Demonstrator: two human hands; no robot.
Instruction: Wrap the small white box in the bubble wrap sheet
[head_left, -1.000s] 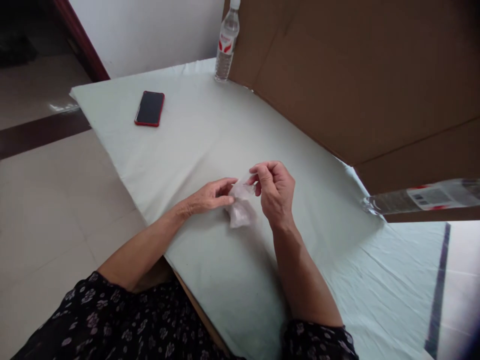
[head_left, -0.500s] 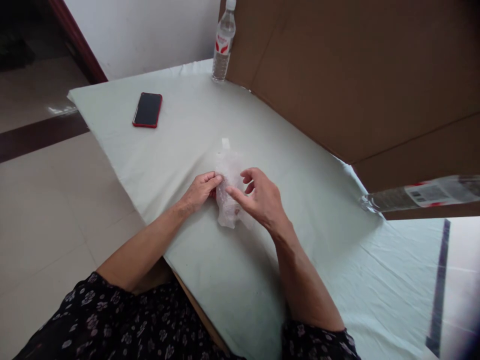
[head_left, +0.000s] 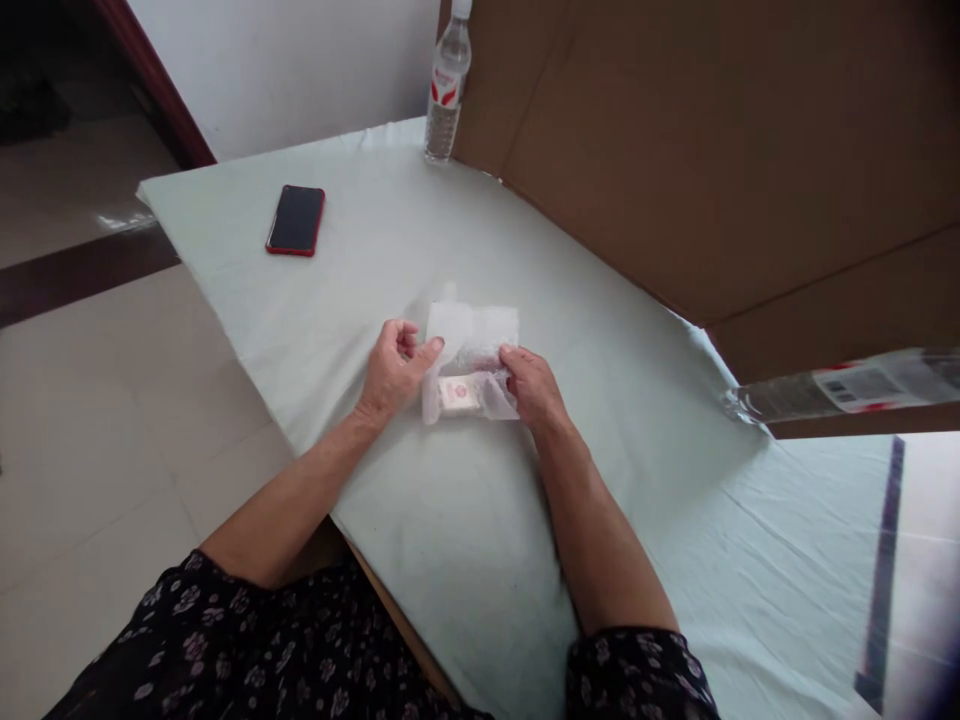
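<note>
A sheet of bubble wrap [head_left: 491, 325] lies spread on the pale green cloth in front of me. On its lower part rests a small white box [head_left: 458, 393] with a reddish print on top. My right hand [head_left: 534, 385] pinches the wrap's right side between thumb and fingers. My left hand [head_left: 397, 368] is at the wrap's left edge, fingers curled and apart from the thumb, whose tip is over the wrap. A small pale tab [head_left: 449, 291] shows at the wrap's far edge.
A phone [head_left: 295, 220] with a red case lies at the far left of the table. One bottle [head_left: 448, 90] stands at the back; another [head_left: 847, 388] lies at the right, against a large cardboard panel [head_left: 697, 130]. The table's left edge borders a tiled floor.
The bubble wrap has been opened out, and the white box now shows. My right hand has closed on the wrap's right side; my left hand has loosened and shifted slightly left.
</note>
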